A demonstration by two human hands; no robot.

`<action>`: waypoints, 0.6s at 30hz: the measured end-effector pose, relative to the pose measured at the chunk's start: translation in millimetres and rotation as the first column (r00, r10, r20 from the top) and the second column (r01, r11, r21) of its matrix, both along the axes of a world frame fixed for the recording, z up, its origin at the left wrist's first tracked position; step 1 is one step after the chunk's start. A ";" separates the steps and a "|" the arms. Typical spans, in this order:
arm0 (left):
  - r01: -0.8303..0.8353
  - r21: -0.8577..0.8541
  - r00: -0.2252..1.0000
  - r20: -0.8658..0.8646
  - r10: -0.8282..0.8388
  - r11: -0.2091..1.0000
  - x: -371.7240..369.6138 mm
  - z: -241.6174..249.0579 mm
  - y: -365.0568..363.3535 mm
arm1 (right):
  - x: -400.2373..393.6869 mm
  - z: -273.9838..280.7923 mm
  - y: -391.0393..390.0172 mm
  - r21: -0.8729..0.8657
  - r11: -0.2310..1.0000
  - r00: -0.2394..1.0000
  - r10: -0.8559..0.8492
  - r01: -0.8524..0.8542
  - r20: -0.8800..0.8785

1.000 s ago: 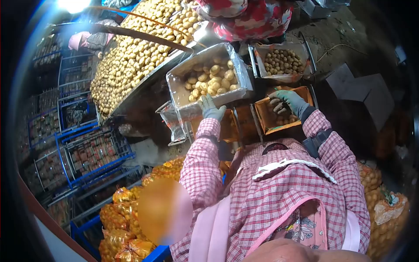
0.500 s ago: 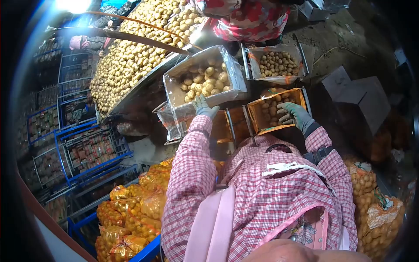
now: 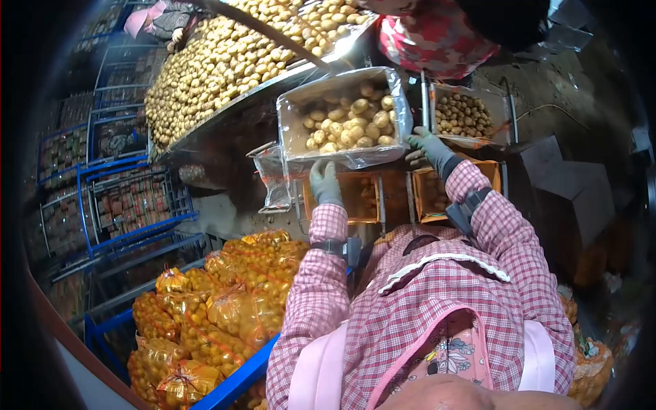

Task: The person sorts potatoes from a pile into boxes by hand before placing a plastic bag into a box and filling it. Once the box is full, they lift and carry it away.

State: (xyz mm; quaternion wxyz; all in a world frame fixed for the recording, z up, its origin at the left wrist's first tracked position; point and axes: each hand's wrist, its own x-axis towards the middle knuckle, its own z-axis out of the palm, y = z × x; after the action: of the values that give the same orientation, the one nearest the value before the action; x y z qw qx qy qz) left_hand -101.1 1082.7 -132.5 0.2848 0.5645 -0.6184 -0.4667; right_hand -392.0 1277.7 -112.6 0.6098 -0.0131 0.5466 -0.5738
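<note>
A box lined with clear plastic (image 3: 295,130) sits tilted beside the heaped table, with large potatoes (image 3: 352,123) in it. My left hand (image 3: 326,184), in a grey-green glove, is at the lower edge of this box, fingers stretched upward against its near wall. Beside the box's lower right corner is my right hand (image 3: 430,147), gloved too, its fingers apart and pointing at the plastic. Below the hands stand two orange-lined crates, one on the left (image 3: 342,213) and one on the right (image 3: 499,179), the right one partly behind my forearm.
Potatoes cover a large sorting table (image 3: 205,124). A person in red camouflage clothing (image 3: 437,48) stands at the far side, near a crate of small potatoes (image 3: 465,113). Filled net bags (image 3: 212,307) lie at lower left by a blue rail (image 3: 239,379). Cardboard (image 3: 570,178) lies at right.
My right hand has left the right orange-lined crate and moved up and left to the large-potato box. My left hand has shifted along that box's near edge. The whole view has shifted.
</note>
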 end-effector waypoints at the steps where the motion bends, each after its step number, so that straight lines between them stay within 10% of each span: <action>1: -0.194 0.233 0.968 -0.112 0.224 0.953 -0.9 11.5 6.6 | 2.4 -10.6 -13.2 0.056 0.995 0.995 -0.085 0.088 -0.061; 4: -0.276 0.830 0.631 -0.224 0.743 0.485 -2.5 13.0 1.5 | -2.0 -43.0 -54.0 0.086 0.987 0.985 -0.125 0.136 -0.122; 7: 0.030 0.866 0.473 -0.452 0.756 0.500 -8.8 -32.9 -32.9 | -1.6 45.3 -91.6 0.012 0.965 0.908 -0.244 0.263 -0.340; 9: -0.195 0.755 0.586 -0.422 0.692 0.626 -20.2 -10.0 -40.3 | 19.7 16.3 -125.8 0.005 0.996 0.700 0.069 -0.093 -0.711; 11: -0.082 0.670 0.675 -0.507 0.536 0.738 -6.2 24.2 -51.4 | 70.0 64.4 -124.5 0.330 0.786 0.146 0.464 -0.522 -0.874; 13: 0.121 0.443 0.915 -0.397 0.073 0.888 -29.5 90.3 -48.9 | 91.4 43.0 -115.8 0.150 0.666 0.276 0.489 -0.730 -0.828; 15: 0.451 0.249 0.886 -0.241 -0.396 0.857 -47.0 113.9 -69.0 | 71.6 57.7 -115.3 0.235 0.605 0.262 0.617 -0.761 -0.742; 17: 0.270 -0.141 0.932 -0.209 -0.295 0.953 -29.4 72.5 -152.6 | 41.5 66.6 -103.0 0.111 0.714 0.480 0.568 -0.691 -0.669; 18: 0.235 -0.466 0.969 0.183 -0.167 0.853 -22.8 79.7 -183.2 | 24.9 72.1 -99.7 0.131 0.733 0.519 0.584 -0.667 -0.625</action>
State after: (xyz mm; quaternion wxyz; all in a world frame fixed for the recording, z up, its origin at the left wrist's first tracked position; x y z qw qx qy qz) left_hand -123.9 899.6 -52.8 0.3237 0.4375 -0.7891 -0.2848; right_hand -367.2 1178.0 -40.5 0.5534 -0.4378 0.6376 -0.3093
